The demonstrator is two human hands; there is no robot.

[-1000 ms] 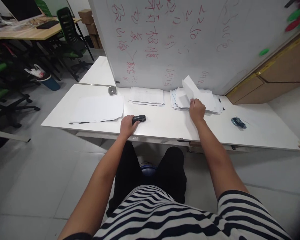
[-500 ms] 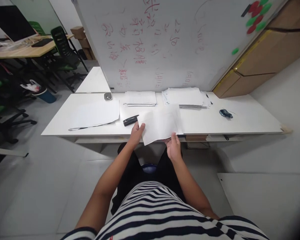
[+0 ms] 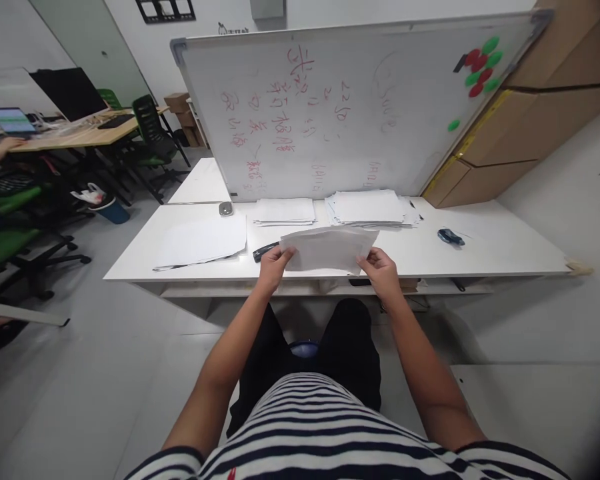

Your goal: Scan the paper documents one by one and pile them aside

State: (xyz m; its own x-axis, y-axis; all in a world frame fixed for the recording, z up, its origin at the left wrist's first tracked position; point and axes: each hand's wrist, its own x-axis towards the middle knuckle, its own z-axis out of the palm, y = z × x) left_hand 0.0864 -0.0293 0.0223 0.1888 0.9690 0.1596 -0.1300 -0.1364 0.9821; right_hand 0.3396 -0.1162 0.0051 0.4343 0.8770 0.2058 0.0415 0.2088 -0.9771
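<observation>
Between my two hands a sheaf of white paper stands raised over the desk's front edge, its face turned toward me. My left hand pinches the left edge, thumb in front. At the right edge my right hand grips it between thumb and fingers. How many sheets there are, I cannot tell. Just beyond my left hand lies a black stapler, partly hidden by the hand and paper. Behind the paper are a smaller paper stack and a thicker paper stack.
Large sheets lie on the white desk at left, with a small grey round-cornered object behind them. A dark blue object sits at right. A whiteboard and cardboard boxes stand behind. Another person's arm shows far left.
The paper has gone from lying tilted and slanted to being held more upright and level. My right hand has moved right and up to its right edge. The camera view has tilted up.
</observation>
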